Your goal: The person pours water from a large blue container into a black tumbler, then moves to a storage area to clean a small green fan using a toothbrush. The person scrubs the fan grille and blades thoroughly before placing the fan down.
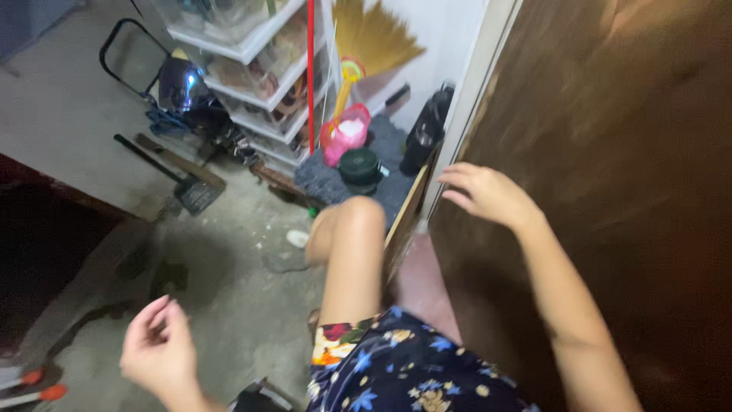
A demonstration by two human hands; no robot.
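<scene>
Carefully, the right hand (488, 194), fingers spread flat on the brown door (610, 191) near its edge, should push steadily, while the left hand (156, 351) hangs loosely curled, empty, well left of the door.

Right hand (488, 194) raised at the end of an outstretched bare arm, fingers spread and slightly curled, holding nothing. Left hand (156, 351) low, palm inward, fingers loosely bent, empty.
</scene>
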